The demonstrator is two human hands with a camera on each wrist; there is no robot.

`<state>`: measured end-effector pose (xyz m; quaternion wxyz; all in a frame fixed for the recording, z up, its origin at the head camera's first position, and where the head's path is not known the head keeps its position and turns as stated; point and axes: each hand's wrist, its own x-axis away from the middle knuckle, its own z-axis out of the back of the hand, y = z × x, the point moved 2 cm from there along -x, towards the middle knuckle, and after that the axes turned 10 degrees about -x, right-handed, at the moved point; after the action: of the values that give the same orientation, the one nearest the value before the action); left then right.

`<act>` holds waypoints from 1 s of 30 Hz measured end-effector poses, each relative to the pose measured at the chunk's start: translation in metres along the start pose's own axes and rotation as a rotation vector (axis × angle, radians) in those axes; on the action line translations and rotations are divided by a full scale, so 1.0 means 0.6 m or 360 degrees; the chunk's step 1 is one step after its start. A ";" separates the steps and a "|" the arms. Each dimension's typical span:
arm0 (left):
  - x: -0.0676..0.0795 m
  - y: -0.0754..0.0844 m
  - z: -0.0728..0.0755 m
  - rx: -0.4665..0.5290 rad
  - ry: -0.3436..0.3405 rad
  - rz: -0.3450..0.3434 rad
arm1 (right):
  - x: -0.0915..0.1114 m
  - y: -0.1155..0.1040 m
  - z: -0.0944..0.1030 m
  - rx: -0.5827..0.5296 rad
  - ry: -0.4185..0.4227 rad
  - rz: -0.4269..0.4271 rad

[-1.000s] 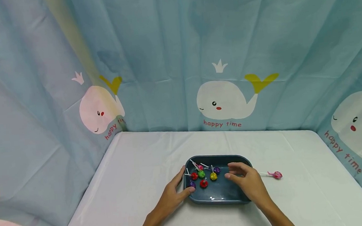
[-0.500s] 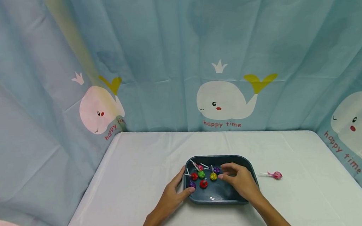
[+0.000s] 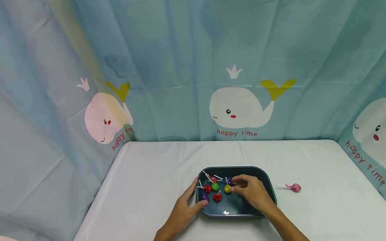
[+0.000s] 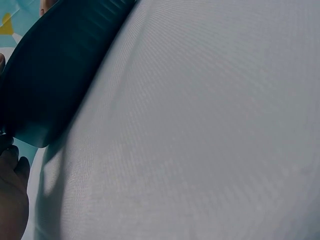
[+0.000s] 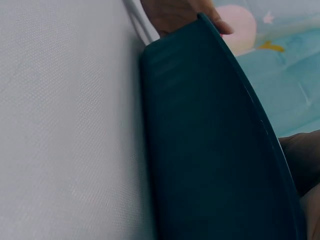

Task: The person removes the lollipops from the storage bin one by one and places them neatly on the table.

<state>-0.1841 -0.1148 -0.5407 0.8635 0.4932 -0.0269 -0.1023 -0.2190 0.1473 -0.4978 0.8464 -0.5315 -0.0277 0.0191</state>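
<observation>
A dark blue-green tray (image 3: pixel 234 212) holds several wrapped lollipops, mostly in its left half. My left hand (image 3: pixel 183 209) grips the tray's left end, thumb over the rim and fingers along the outer wall; that thumb lies next to a purple lollipop (image 3: pixel 204 197). Reaching inside is my right hand (image 3: pixel 255 194), its fingertips right at another purple lollipop (image 3: pixel 230 182) and its thumb beside a yellow lollipop (image 3: pixel 227 189); a gap shows between thumb and fingers. In the right wrist view the tray's wall (image 5: pixel 210 135) hides most of this hand.
Left of the yellow one lie a green lollipop (image 3: pixel 215 187), two red ones and a pink lollipop (image 3: pixel 213 179). One pink lollipop (image 3: pixel 296 187) is on the white tablecloth (image 3: pixel 326 208), right of the tray. A whale-print curtain (image 3: pixel 174 61) rises behind the table.
My right hand has moved left inside the tray, from its right side to the yellow and purple lollipops. The left hand has kept its hold on the tray.
</observation>
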 end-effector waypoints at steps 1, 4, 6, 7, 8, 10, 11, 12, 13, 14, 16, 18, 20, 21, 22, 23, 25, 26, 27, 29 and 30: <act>0.000 0.000 0.000 -0.0001 0.0001 -0.0001 | -0.001 0.000 -0.001 0.0000 -0.0004 0.0002; 0.000 0.000 0.000 0.0008 0.0003 0.0001 | -0.004 0.000 -0.003 -0.0005 -0.0017 0.0007; 0.001 0.001 0.000 0.0011 0.0002 0.0005 | -0.006 0.001 -0.006 -0.0001 -0.0033 0.0017; 0.002 0.001 0.000 0.0010 0.0002 0.0008 | -0.007 0.001 -0.007 0.0002 -0.0042 0.0026; 0.002 0.001 0.000 0.0010 0.0002 0.0011 | -0.007 0.001 -0.008 0.0001 -0.0050 0.0027; 0.002 0.002 0.000 0.0005 0.0003 0.0011 | -0.009 0.001 -0.010 0.0004 -0.0064 0.0033; 0.002 0.002 0.000 0.0003 0.0004 0.0010 | -0.009 0.001 -0.012 0.0006 -0.0074 0.0036; 0.002 0.002 0.000 -0.0002 0.0003 0.0012 | -0.010 0.001 -0.013 0.0005 -0.0082 0.0033; 0.002 0.002 0.000 -0.0002 0.0004 0.0011 | -0.011 0.002 -0.014 0.0012 -0.0090 0.0032; 0.002 0.002 0.000 -0.0005 0.0007 0.0008 | -0.012 0.002 -0.015 0.0017 -0.0095 0.0024; 0.002 0.001 0.000 -0.0002 0.0010 0.0004 | -0.013 0.003 -0.017 0.0038 -0.0109 0.0024; 0.003 0.000 -0.001 -0.0007 0.0010 0.0005 | -0.015 0.004 -0.019 0.0070 -0.0114 0.0033; 0.003 -0.001 -0.001 -0.0007 0.0014 -0.0007 | -0.016 0.005 -0.021 0.0100 -0.0122 0.0043; 0.003 -0.002 -0.001 -0.0003 0.0014 -0.0010 | -0.016 0.005 -0.022 0.0118 -0.0128 0.0051; 0.003 -0.002 -0.002 0.0002 0.0009 -0.0010 | -0.016 0.006 -0.023 0.0128 -0.0139 0.0056; 0.003 -0.003 -0.002 0.0003 0.0007 -0.0013 | -0.016 0.006 -0.025 0.0137 -0.0152 0.0062; 0.002 -0.003 -0.002 0.0015 0.0001 -0.0017 | -0.016 0.006 -0.027 0.0147 -0.0181 0.0071; 0.002 -0.003 -0.002 0.0020 -0.0004 -0.0012 | -0.016 0.006 -0.028 0.0151 -0.0196 0.0078; 0.001 -0.004 -0.002 0.0024 -0.0010 -0.0006 | -0.016 0.005 -0.029 0.0152 -0.0209 0.0086; 0.001 -0.004 -0.002 0.0021 -0.0013 -0.0012 | -0.016 0.004 -0.030 0.0150 -0.0224 0.0112; 0.000 -0.003 -0.001 0.0023 -0.0015 -0.0010 | -0.016 0.004 -0.031 0.0150 -0.0229 0.0122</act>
<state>-0.1840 -0.1151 -0.5426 0.8594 0.4990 -0.0301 -0.1071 -0.2274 0.1312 -0.5082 0.8650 -0.4888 -0.0673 0.0908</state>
